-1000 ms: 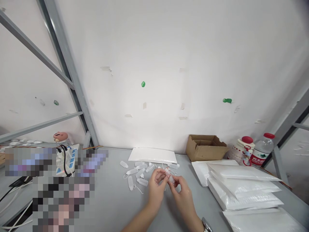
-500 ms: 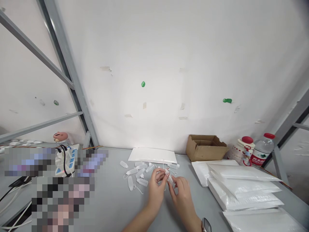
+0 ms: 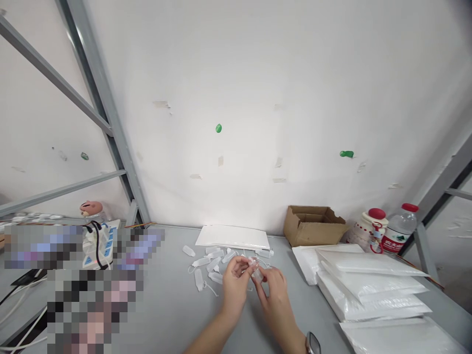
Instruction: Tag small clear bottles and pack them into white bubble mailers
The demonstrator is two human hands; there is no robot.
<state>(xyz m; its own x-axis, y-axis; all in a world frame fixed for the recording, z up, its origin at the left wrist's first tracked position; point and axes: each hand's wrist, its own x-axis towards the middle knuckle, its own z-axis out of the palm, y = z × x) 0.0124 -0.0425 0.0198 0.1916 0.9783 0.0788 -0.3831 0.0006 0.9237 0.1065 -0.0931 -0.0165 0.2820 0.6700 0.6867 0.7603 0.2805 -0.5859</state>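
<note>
Between my two hands is a small translucent plastic squeeze bottle (image 3: 258, 275), tilted, partly covered by the fingers. The fingers of my left hand (image 3: 236, 282) pinch at its top end, where the cap would be; whether they grip the cap or the neck is hidden. My right hand (image 3: 275, 290) grips the bottle's body from the right. Just beyond and left of the hands lie several similar small bottles (image 3: 201, 262) on the grey table (image 3: 173, 305), some with thin cap straps trailing from them.
Behind the bottles lies a flat white sheet or envelope (image 3: 232, 237). A cardboard box (image 3: 315, 231), a stack of white padded mailers (image 3: 372, 285), a cream jar (image 3: 368, 228) and a red-capped water bottle (image 3: 401, 228) stand right. At left is a power strip (image 3: 106, 246) with cables.
Both hands have shifted slightly left with the small bottle and stay close together around it. The loose bottles on the table lie as before.
</note>
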